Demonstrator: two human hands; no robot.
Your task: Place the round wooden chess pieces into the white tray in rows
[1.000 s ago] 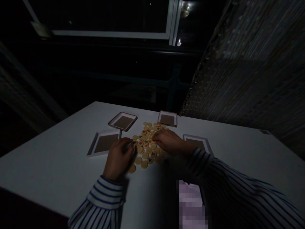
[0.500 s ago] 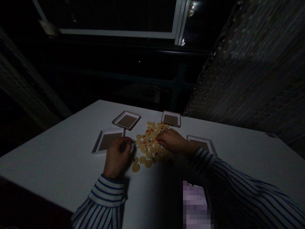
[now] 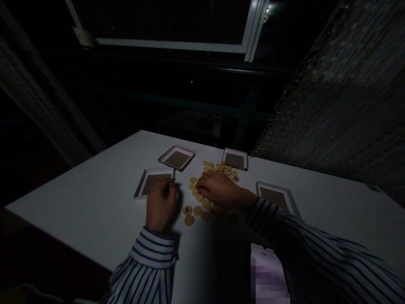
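Observation:
Several round yellow game discs (image 3: 202,202) with red or black marks lie in a heap in the middle of a white table (image 3: 79,211). My left hand (image 3: 161,204) sits curled at the heap's left edge, its fingertips pinched together by the near corner of a shallow square tray (image 3: 154,182); what it pinches is too dark to name. My right hand (image 3: 218,190) lies over the heap with its fingers bent down onto the discs. Both arms wear striped sleeves.
Three more shallow square trays stand around the heap: one at the back left (image 3: 176,158), one at the back (image 3: 235,159), one at the right (image 3: 277,197). A dark window frame (image 3: 171,44) and a woven wall (image 3: 341,97) lie beyond the table. The room is very dim.
My left hand has drawn away from the heap towards the near left tray. My right hand has slid left over the discs. The view has shifted leftward.

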